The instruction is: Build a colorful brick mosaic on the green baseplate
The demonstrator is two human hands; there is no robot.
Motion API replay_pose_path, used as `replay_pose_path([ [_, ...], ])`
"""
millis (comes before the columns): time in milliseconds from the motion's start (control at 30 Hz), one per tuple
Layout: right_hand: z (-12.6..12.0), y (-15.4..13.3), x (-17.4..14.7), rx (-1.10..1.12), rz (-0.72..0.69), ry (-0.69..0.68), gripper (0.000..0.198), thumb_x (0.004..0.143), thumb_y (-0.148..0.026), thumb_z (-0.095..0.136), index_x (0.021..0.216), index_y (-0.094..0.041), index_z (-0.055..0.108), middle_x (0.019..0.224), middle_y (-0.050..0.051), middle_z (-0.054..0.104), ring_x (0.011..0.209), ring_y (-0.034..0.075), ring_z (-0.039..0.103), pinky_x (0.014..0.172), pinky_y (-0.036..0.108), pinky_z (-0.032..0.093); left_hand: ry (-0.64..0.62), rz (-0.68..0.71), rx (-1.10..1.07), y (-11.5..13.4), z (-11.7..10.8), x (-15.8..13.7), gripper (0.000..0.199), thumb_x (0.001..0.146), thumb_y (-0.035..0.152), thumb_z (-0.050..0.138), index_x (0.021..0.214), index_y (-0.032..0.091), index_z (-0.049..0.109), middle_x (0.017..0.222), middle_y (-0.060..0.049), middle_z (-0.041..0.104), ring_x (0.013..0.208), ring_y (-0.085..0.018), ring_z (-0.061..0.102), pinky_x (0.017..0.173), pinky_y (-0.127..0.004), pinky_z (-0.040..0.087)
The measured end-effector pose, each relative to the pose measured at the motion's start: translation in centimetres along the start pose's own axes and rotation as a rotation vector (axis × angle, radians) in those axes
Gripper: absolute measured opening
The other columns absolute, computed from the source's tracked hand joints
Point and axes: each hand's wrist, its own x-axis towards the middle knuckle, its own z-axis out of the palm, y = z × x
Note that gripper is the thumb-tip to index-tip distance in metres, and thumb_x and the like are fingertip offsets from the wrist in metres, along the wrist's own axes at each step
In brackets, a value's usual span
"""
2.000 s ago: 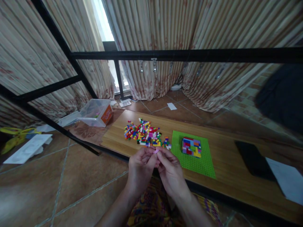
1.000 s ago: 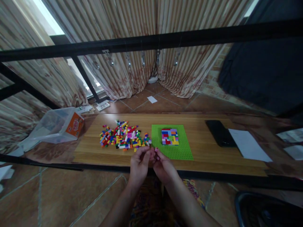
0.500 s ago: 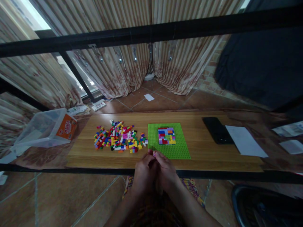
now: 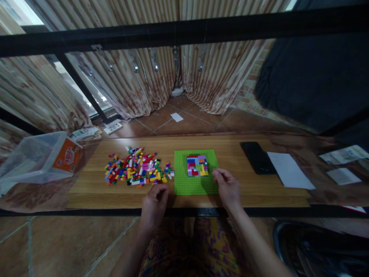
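Apart they go: right hand (image 4: 230, 188) swings to the right edge of the green baseplate (image 4: 183, 185), fingertips drawn close, whether on a brick I can't tell; left hand (image 4: 154, 202) curls loosely near the brick pile (image 4: 135, 168), grip unclear. Brick square (image 4: 197, 166) sits on the baseplate, black slab (image 4: 257, 157) farther right.

Single head-worn cam, looks forward and down over the wooden tabletop (image 4: 268, 194), green baseplate (image 4: 184, 187) near centre, curtains (image 4: 138, 88) beyond, lower right corner probably too dark to read.
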Motion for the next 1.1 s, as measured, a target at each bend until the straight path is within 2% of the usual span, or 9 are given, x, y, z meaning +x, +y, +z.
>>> replay_pose_path([
  [200,0.0,1.3,1.5,-0.131,-0.072,-0.074,0.025,0.075,-0.043,0.069,0.083,-0.019,0.072,0.078,0.003,0.071,0.07,0.018,0.062,0.07,0.032,0.047,0.024,0.062,0.05,-1.7,-0.6,0.9,0.01,0.083,0.026,0.059,0.087,0.021,0.067,0.088,-0.004,0.068,0.084,-0.019,0.065,0.078,-0.031,0.052],
  [367,0.6,0.8,1.3,-0.239,-0.164,-0.116,0.02,0.08,-0.039,0.064,0.082,-0.021,0.073,0.084,0.004,0.073,0.08,0.02,0.065,0.078,0.035,0.047,0.02,0.094,0.068,-1.9,-0.4,0.7,0.011,0.086,0.026,0.057,0.089,0.021,0.066,0.09,-0.004,0.067,0.086,-0.018,0.065,0.08,-0.03,0.051],
  [500,1.1,0.8,1.1,-0.286,-0.218,-0.092,0.018,0.081,-0.036,0.064,0.082,-0.021,0.073,0.086,0.005,0.073,0.082,0.021,0.066,0.08,0.035,0.048,0.009,0.116,0.064,-2.0,-0.4,0.6,0.011,0.088,0.024,0.056,0.092,0.02,0.066,0.092,-0.005,0.066,0.088,-0.018,0.064,0.08,-0.029,0.051],
  [733,1.5,1.1,1.0,-0.26,-0.202,-0.039,0.02,0.077,-0.037,0.068,0.083,-0.019,0.072,0.085,0.006,0.074,0.079,0.02,0.067,0.078,0.035,0.051,0.016,0.148,0.068,-2.2,-0.2,0.5,0.01,0.089,0.022,0.056,0.093,0.021,0.064,0.093,-0.004,0.066,0.089,-0.018,0.064,0.08,-0.03,0.051],
  [900,1.3,0.6,0.9,-0.281,-0.207,-0.057,0.019,0.078,-0.037,0.067,0.083,-0.019,0.071,0.085,0.006,0.074,0.079,0.02,0.068,0.077,0.035,0.053,0.014,0.145,0.069,-2.1,-0.2,0.4,0.01,0.089,0.02,0.055,0.093,0.02,0.064,0.093,-0.004,0.065,0.087,-0.017,0.063,0.078,-0.029,0.051],
  [1100,1.4,1.0,1.1,-0.193,-0.167,-0.035,0.021,0.076,-0.037,0.068,0.086,-0.018,0.069,0.084,0.007,0.074,0.078,0.02,0.068,0.078,0.037,0.054,0.005,0.153,0.058,-2.0,-0.2,0.4,0.009,0.089,0.018,0.055,0.091,0.019,0.064,0.091,-0.004,0.064,0.086,-0.016,0.062,0.078,-0.028,0.05],
])
